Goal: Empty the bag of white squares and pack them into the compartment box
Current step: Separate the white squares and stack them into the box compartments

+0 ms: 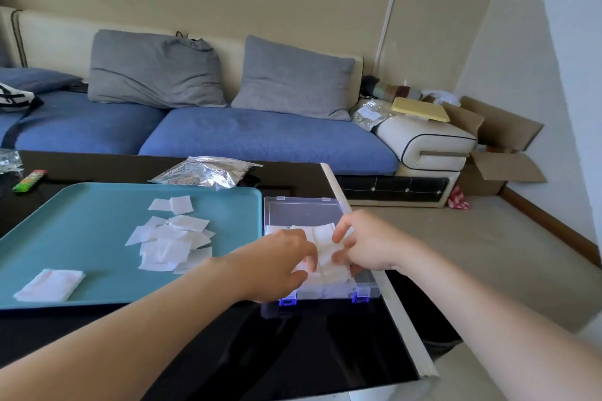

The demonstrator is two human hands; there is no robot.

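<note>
Some squares [169,247] on tray [81,221]; lighter [29,181], perhaps, beyond.

I see a clear glossy plastic compartment box [367,292], matt white squares [166,249], a crinkled shiny foil bag [205,172].

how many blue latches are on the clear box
2: one blue latch at the front left of the clear box, just below the left hand; the other at its front right corner. None seem hidden.
</note>
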